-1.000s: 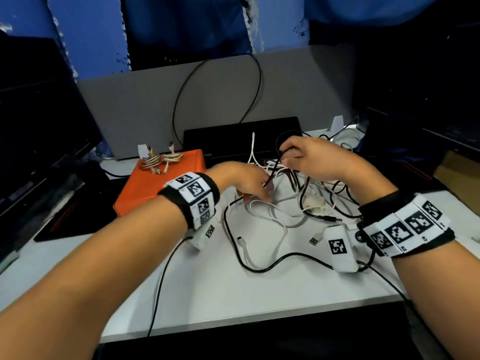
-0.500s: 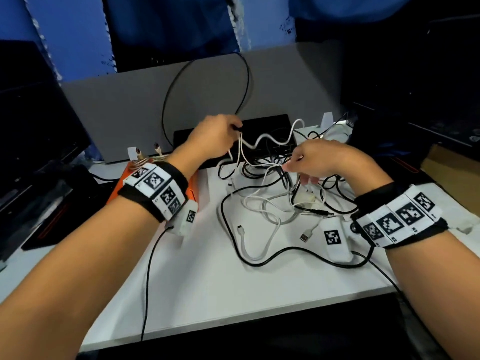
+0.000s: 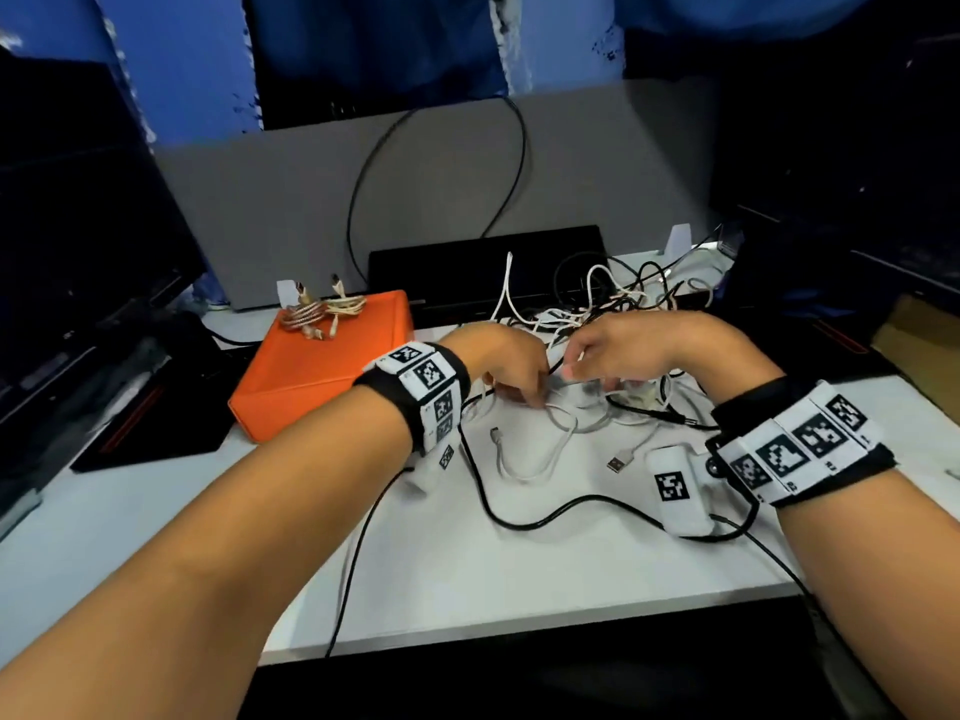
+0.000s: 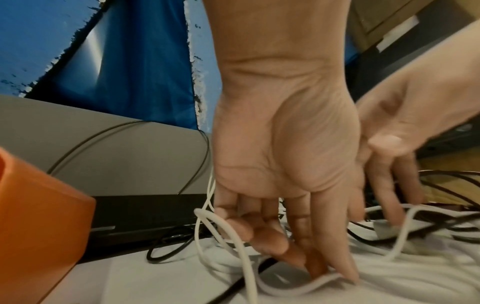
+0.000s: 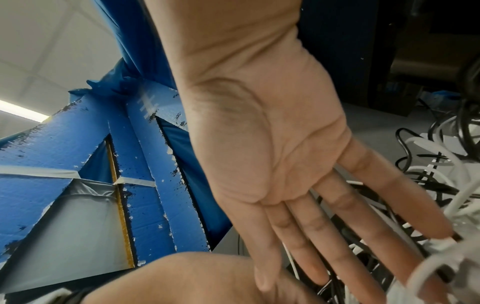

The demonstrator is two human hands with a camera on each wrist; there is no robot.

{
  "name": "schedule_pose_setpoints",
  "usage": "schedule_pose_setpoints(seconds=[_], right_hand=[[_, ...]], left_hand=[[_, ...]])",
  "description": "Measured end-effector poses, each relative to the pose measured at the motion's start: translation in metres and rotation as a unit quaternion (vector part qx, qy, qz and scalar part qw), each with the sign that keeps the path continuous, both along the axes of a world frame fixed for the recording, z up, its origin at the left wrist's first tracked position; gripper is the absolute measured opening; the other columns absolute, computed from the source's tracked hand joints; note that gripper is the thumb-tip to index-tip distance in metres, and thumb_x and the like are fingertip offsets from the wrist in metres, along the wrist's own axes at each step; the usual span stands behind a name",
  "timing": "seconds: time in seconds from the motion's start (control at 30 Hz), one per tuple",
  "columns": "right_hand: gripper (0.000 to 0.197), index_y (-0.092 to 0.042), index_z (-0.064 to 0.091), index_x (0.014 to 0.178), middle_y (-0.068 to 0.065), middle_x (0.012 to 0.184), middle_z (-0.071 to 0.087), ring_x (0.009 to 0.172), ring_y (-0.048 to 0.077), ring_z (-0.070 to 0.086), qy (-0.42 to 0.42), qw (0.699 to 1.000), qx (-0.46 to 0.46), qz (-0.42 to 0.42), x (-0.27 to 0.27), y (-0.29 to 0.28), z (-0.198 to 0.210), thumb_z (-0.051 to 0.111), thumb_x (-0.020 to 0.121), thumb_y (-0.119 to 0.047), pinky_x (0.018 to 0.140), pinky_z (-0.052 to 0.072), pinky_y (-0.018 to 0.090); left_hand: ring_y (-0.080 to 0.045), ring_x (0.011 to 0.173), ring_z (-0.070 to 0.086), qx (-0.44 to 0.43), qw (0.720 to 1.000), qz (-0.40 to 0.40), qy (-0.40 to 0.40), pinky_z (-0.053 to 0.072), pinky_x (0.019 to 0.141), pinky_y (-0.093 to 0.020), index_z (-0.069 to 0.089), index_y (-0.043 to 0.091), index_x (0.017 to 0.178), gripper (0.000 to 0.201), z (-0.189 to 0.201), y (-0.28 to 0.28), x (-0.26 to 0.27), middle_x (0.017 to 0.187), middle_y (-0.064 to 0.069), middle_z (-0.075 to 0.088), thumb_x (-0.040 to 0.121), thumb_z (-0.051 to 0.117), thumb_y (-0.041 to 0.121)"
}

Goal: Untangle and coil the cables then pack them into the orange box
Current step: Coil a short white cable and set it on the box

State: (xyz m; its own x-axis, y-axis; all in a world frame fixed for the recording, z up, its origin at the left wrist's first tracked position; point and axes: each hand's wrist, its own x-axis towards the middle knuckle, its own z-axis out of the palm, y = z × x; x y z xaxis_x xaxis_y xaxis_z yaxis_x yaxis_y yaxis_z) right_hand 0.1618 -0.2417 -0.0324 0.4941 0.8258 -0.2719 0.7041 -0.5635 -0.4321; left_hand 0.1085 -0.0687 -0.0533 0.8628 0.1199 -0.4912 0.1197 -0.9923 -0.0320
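Presently, both hands work low over a tangle of white and black cables [image 3: 597, 324] that lies on the white surface [image 3: 519, 574], at about 1 o'clock from its centre in the head view. The left hand [image 3: 501, 363] reaches down into the near edge of the tangle; in the left wrist view its fingers [image 4: 327, 261] point downward, close together, with the tips touching a white cable [image 4: 298, 288] on the surface, and a loop of that cable passes round the little-finger side. Whether the fingers pinch the cable or merely press on it cannot be told. The right hand [image 3: 649, 350] sits just beside the left, at its 3 o'clock; in the right wrist view its fingers [image 5: 363, 226] are straight and slightly spread, reaching among white and black strands, with nothing clamped between them. The orange box [image 3: 332, 366] stands closed at 9 o'clock from the hands, near them but apart. A coiled bundle of pale cables [image 3: 322, 314] rests on its lid toward the far edge. A long black cable [image 3: 524, 522] curves across the surface at 6 o'clock from the hands, and a loose white cable [image 3: 524, 459] with a USB plug lies between it and the tangle.
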Motion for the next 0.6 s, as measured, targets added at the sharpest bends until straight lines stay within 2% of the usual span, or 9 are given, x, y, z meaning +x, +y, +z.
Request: schedule_pose_setpoints(seconds=[0.1, 0.17, 0.23, 0.3, 0.37, 0.47, 0.5, 0.6], right_hand=[[0.018, -0.032, 0.067, 0.110, 0.001, 0.104, 0.075, 0.086, 0.015, 0.072, 0.024, 0.999, -0.019, -0.016, 0.004, -0.001, -0.004, 0.063, 0.100, -0.046, 0.066, 0.058, 0.032], [0.022, -0.031, 0.066, 0.117, 0.003, 0.109, 0.073, 0.095, 0.021, 0.074, 0.036, 0.999, -0.025, -0.028, 0.005, -0.002, -0.006, 0.063, 0.101, -0.045, 0.073, 0.064, 0.036], [0.025, -0.030, 0.065, 0.121, 0.003, 0.109, 0.072, 0.097, 0.025, 0.074, 0.038, 0.999, -0.025, -0.029, 0.003, -0.001, -0.006, 0.063, 0.101, -0.044, 0.073, 0.065, 0.038], [0.026, -0.030, 0.065, 0.122, 0.004, 0.108, 0.071, 0.098, 0.027, 0.075, 0.036, 0.999, -0.023, -0.031, 0.002, -0.002, -0.004, 0.064, 0.100, -0.044, 0.068, 0.065, 0.037], [0.027, -0.030, 0.066, 0.121, 0.005, 0.109, 0.070, 0.098, 0.028, 0.075, 0.036, 0.998, -0.025, -0.037, 0.003, -0.005, -0.004, 0.065, 0.099, -0.045, 0.066, 0.065, 0.037], [0.022, -0.028, 0.067, 0.117, 0.007, 0.113, 0.067, 0.097, 0.029, 0.075, 0.045, 0.998, -0.029, -0.045, 0.005, -0.007, -0.003, 0.064, 0.100, -0.043, 0.064, 0.065, 0.037], [0.020, -0.027, 0.067, 0.114, 0.007, 0.113, 0.067, 0.096, 0.030, 0.076, 0.047, 0.997, -0.029, -0.046, 0.007, -0.008, -0.003, 0.063, 0.101, -0.041, 0.064, 0.065, 0.037], [0.012, -0.027, 0.066, 0.104, 0.008, 0.107, 0.070, 0.083, 0.027, 0.077, 0.029, 0.999, -0.018, -0.031, 0.009, -0.006, -0.002, 0.061, 0.103, -0.038, 0.062, 0.062, 0.034]], left_hand=[[-0.018, 0.072, 0.062, -0.036, 0.999, 0.017, -0.037, 0.052, 0.060, -0.027, 0.069, 0.011, 0.107, 0.030, 0.011, 0.003, 0.003, 0.082, -0.002, 0.067, 0.091, 0.073, 0.036], [-0.019, 0.076, 0.069, -0.041, 0.998, 0.028, -0.049, 0.058, 0.066, -0.031, 0.063, 0.022, 0.114, 0.033, 0.013, 0.002, 0.002, 0.090, 0.001, 0.068, 0.088, 0.078, 0.035], [-0.020, 0.082, 0.076, 0.008, 0.999, 0.027, -0.017, 0.062, 0.080, -0.037, 0.060, 0.026, 0.116, 0.033, 0.012, -0.002, -0.001, 0.092, 0.002, 0.070, 0.088, 0.078, 0.031], [-0.019, 0.079, 0.077, 0.041, 0.999, 0.025, -0.013, 0.062, 0.078, -0.035, 0.059, 0.022, 0.116, 0.032, 0.010, -0.004, 0.000, 0.082, 0.003, 0.071, 0.089, 0.075, 0.019], [-0.020, 0.074, 0.076, 0.032, 0.998, 0.027, -0.037, 0.064, 0.075, -0.038, 0.058, 0.019, 0.121, 0.038, 0.012, -0.003, 0.001, 0.086, -0.001, 0.070, 0.087, 0.072, 0.008], [-0.016, 0.071, 0.073, 0.006, 0.993, 0.017, -0.119, 0.064, 0.074, -0.039, 0.056, 0.026, 0.132, 0.055, 0.025, 0.007, -0.001, 0.087, 0.007, 0.060, 0.085, 0.070, -0.001], [-0.014, 0.070, 0.073, -0.002, 0.987, 0.010, -0.158, 0.063, 0.073, -0.037, 0.059, 0.024, 0.130, 0.052, 0.032, 0.012, -0.002, 0.085, 0.009, 0.060, 0.087, 0.069, -0.001], [-0.009, 0.061, 0.073, -0.042, 0.957, 0.003, -0.286, 0.061, 0.068, -0.029, 0.071, 0.016, 0.111, 0.026, 0.060, 0.024, -0.009, 0.080, 0.005, 0.072, 0.093, 0.059, 0.001]])
